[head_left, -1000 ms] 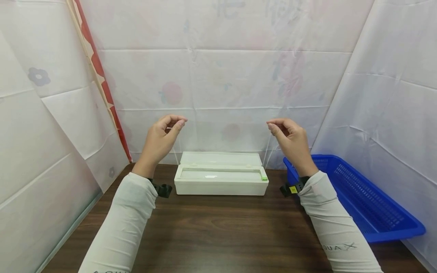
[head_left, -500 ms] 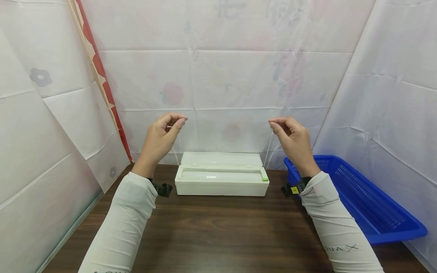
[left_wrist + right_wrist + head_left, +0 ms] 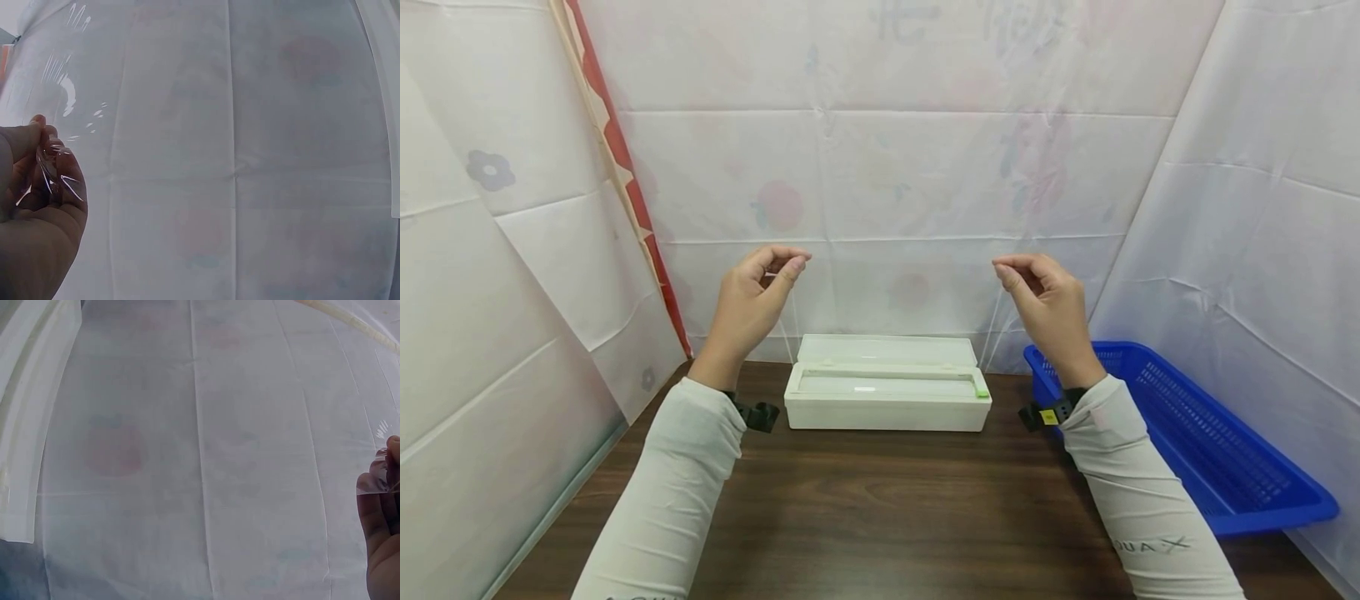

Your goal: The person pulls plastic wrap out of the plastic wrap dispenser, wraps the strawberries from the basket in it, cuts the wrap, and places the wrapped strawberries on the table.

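Observation:
A clear sheet of plastic wrap (image 3: 68,95) stretches up from a white wrap dispenser box (image 3: 887,413), showing mainly by its glints and side edges. My left hand (image 3: 747,296) pinches one upper corner between thumb and fingers. At the opposite corner my right hand (image 3: 1054,304) pinches the film the same way. Both hands are raised above the box, one to each side. The box's lid (image 3: 886,349) is tipped back, and a small green piece (image 3: 981,393) sits at its right end. In both wrist views, film edges shine over the curled fingers.
A blue plastic basket (image 3: 1195,442) stands at the right, partly behind the right forearm. The dark wooden table (image 3: 872,517) carries the box. White patterned sheets (image 3: 895,167) hang behind and on both sides.
Both hands have risen slightly, and the right hand has drifted a little to the right. The pinches on the film hold, and the box stands unchanged.

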{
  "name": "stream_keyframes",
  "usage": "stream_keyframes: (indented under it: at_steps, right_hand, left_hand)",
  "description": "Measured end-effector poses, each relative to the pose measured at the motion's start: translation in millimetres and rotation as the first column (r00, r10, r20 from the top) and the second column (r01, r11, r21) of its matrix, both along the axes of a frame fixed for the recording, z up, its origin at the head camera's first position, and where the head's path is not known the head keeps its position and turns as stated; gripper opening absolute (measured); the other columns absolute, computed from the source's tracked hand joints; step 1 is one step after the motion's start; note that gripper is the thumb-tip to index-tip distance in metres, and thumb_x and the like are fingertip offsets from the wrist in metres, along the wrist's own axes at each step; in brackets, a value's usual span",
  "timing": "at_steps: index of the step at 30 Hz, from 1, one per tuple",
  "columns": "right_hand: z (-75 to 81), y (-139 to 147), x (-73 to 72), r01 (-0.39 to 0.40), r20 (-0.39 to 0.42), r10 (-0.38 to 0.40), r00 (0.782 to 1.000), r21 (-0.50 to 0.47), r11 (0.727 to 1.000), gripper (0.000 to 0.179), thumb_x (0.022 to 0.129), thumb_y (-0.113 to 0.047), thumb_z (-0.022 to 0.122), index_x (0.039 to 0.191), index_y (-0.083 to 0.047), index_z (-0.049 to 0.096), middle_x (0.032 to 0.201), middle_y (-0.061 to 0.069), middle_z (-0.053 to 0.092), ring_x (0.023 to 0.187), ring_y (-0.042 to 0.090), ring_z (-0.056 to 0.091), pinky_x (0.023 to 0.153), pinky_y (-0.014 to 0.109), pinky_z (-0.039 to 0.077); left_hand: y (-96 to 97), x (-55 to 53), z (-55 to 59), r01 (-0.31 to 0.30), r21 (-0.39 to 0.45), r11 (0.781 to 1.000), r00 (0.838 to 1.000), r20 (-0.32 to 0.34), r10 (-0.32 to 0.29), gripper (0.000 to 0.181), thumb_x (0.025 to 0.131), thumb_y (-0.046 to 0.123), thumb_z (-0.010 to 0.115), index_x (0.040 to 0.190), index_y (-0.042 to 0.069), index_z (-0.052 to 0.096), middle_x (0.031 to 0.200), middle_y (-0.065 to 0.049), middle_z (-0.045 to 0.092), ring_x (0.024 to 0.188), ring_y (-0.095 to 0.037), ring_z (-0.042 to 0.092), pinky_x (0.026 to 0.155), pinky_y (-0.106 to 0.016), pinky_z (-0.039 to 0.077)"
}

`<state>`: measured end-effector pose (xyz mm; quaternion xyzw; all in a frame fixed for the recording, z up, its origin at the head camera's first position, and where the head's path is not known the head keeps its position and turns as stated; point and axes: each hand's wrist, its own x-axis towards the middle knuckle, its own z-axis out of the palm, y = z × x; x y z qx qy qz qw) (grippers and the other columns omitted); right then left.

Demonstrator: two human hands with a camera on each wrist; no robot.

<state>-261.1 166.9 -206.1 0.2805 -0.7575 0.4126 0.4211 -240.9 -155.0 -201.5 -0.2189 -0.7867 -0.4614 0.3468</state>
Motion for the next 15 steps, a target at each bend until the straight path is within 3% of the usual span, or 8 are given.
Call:
stream_keyframes:
  at_steps: [5, 15]
  right_hand:
    - [0.8, 0.9, -1.4, -0.002, -0.009, 0.002, 1.0, -0.012, 1.0, 0.015, 0.09, -0.009, 0.061, 0.1, -0.001, 0.069, 0.086, 0.017, 0.063, 0.07, 0.013, 0.054, 0.058, 0.016, 0.04]
    - [2.1, 1.8, -4.1, -0.018, -0.019, 0.018, 1.0, -0.024, 1.0, 0.015, 0.089, -0.009, 0.062, 0.1, -0.002, 0.07, 0.087, 0.017, 0.064, 0.07, 0.012, 0.054, 0.059, 0.014, 0.04]
  left_hand:
    - [-0.2, 1.3, 2.2, 0.013, -0.005, 1.0, 1.0, -0.003, -0.013, 0.023, 0.096, 0.014, 0.051, 0.109, -0.002, 0.063, 0.103, -0.018, 0.062, 0.086, -0.018, 0.052, 0.068, -0.021, 0.043]
    - [-2.4, 1.1, 2.2, 0.011, -0.021, 1.0, 1.0, 0.0, -0.011, 0.026, 0.097, 0.018, 0.049, 0.11, 0.001, 0.063, 0.104, -0.013, 0.061, 0.087, -0.016, 0.052, 0.069, -0.023, 0.043]
